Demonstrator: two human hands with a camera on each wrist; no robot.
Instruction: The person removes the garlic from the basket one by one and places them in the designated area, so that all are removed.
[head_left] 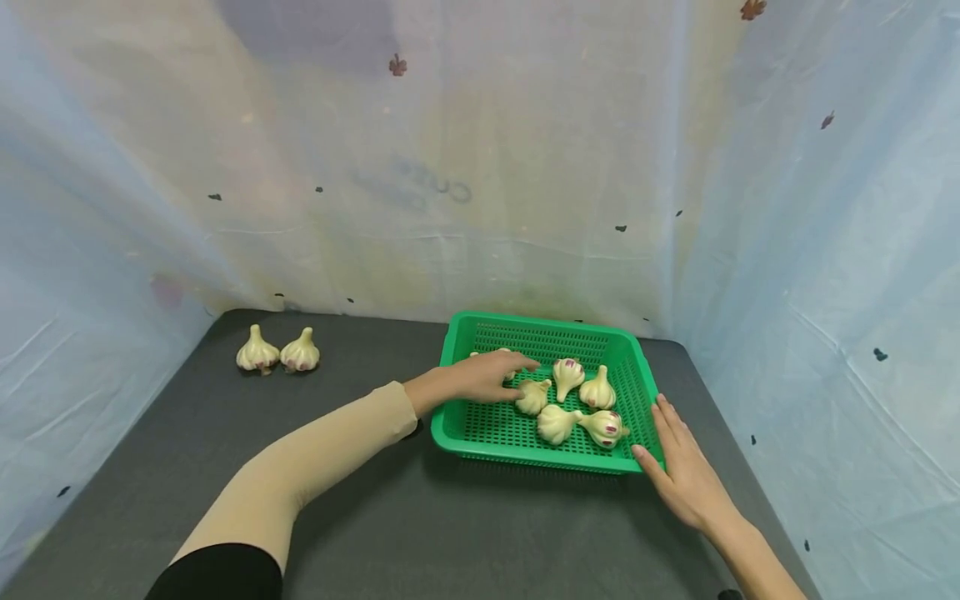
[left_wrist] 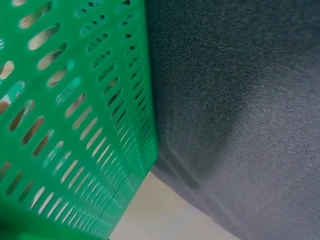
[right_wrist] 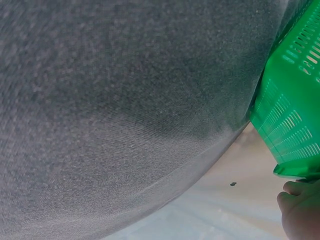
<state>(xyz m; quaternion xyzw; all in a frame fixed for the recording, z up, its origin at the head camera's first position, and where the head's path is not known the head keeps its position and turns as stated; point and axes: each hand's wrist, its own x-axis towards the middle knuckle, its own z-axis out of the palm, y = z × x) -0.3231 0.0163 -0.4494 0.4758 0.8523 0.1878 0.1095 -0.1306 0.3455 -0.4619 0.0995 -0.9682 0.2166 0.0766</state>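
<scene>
Garlic bulbs lie near both spread hands (right touching green basket).

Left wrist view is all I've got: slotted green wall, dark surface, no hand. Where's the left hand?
Observer: Head view shows the left hand reaching over the rim into the green basket, close to a garlic bulb.

Operator: Any garlic outside it?

Observer: Yes, two: one bulb and another side by side on the dark surface, well to the left of the basket.
</scene>
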